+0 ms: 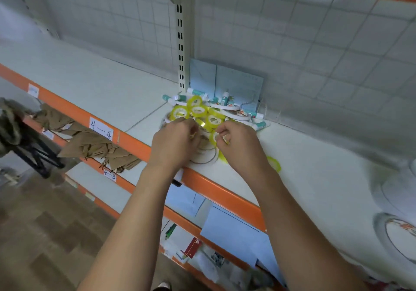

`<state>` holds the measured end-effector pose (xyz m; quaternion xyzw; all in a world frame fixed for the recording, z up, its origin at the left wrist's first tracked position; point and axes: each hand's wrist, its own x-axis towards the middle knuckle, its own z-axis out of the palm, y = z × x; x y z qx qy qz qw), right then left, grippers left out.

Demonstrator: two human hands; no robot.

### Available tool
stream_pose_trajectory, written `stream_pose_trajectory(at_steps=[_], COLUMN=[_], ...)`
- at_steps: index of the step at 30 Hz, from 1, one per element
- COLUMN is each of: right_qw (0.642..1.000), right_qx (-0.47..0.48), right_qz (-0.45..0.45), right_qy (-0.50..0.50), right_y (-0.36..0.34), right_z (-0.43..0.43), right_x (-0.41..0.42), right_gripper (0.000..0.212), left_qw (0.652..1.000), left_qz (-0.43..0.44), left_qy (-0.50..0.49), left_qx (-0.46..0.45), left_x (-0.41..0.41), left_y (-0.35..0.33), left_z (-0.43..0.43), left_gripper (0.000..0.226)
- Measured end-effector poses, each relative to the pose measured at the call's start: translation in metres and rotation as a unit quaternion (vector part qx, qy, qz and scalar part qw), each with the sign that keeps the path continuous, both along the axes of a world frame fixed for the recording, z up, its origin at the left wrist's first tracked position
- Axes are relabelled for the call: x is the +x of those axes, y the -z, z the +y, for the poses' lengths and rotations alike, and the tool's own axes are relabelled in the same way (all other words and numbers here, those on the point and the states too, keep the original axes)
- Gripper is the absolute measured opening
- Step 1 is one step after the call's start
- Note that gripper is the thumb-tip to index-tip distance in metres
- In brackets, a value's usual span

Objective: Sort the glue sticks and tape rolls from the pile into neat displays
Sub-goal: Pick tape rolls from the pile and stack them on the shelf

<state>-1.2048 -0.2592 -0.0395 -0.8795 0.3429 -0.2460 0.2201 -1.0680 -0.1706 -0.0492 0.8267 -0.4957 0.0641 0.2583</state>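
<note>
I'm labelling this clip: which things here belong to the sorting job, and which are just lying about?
Job: yellow tape rolls, white tape rolls, glue sticks, left hand, right hand.
Lying about: blue cards, brown paper bags, shelf label.

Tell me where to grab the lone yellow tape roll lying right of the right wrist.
The yellow tape roll seems to lie flat on the shelf, apart from the pile, its left edge under the right forearm. So come from above and pinch the ring wall on its right side, one finger in the hole.
</note>
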Motion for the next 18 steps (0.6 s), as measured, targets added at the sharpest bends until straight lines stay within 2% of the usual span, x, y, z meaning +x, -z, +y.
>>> stream_pose_trajectory(at_steps=[6, 11, 15, 18], right_qw=[0.999, 0.99, 0.989, 0.99], right_qx=[-0.014, 0.001, -0.006, 0.033], right_qz=[0.006, 0.099, 0.077, 0.05], right_qy=[0.044, 0.103, 0.123, 0.128], right_y=[-0.002, 0.005, 0.008, 0.003], right_z=[-0.008, -0.009, -0.005, -0.002], right_x=[0.049, 0.08, 0.084, 0.082], right_gripper=[0.019, 0.029, 0.021, 0.018], left_qw=[0.999, 0.996, 0.99, 0.986], left_qz=[0.014, 0.007, -0.012, -0.034], left_qy=[0.048, 0.087, 0.142, 0.161], left_qx=[0.017, 0.005, 0.01, 0.016], left_x=[0.044, 0.084, 0.101, 0.107], left_y=[0.002, -0.005, -0.006, -0.002], left_z=[-0.015, -0.028, -0.046, -0.063], left_gripper=[0.013, 0.019, 0.035, 0.039])
